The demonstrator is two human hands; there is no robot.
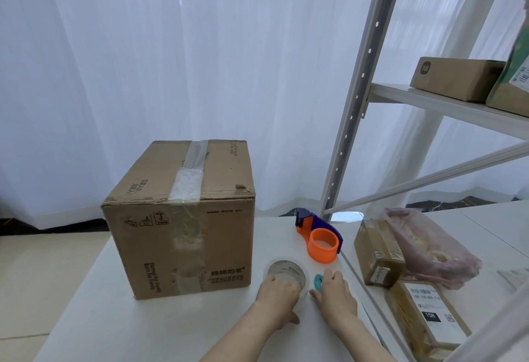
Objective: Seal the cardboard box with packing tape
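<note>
A brown cardboard box stands on the left of the white table, its flaps closed and a strip of clear tape running over the top seam and down the front. To its right lies a roll of clear packing tape, flat on the table. My left hand rests on the near edge of that roll. My right hand lies on the table beside it, fingers touching a small teal object. An orange and blue tape dispenser lies behind the roll, with no tape in it.
Small taped parcels and a pink plastic bag sit on the adjoining table at right. A grey metal shelf rack holds more boxes. White curtains hang behind.
</note>
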